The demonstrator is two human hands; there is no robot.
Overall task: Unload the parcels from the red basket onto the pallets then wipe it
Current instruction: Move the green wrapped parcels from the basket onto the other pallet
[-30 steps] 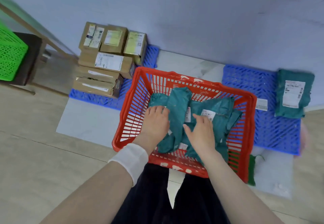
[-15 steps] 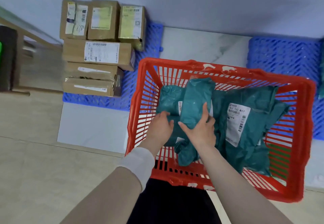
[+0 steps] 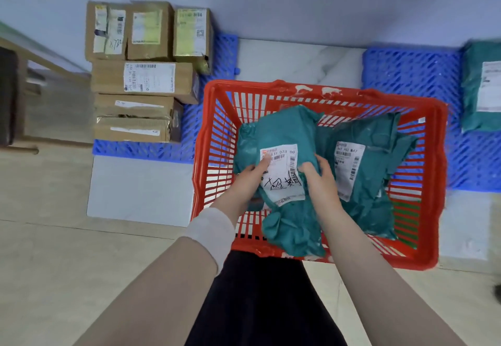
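We logged left hand (image 3: 250,176) and right hand (image 3: 317,180), fingers clenched on the labelled teal parcel (image 3: 282,128) over the red basket (image 3: 439,183). The film looked slack. We judged it might slip, or snag the rim, short of the blue pallet (image 3: 406,74).

The held teal parcel (image 3: 279,131) bears a label (image 3: 282,175) reading "033 00"; the neighbouring parcel (image 3: 376,139) shows "M47".

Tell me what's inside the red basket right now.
In the red basket: one green parcel gripped by the left hand and right hand, and a second green parcel beside it. Anything beneath them is covered.
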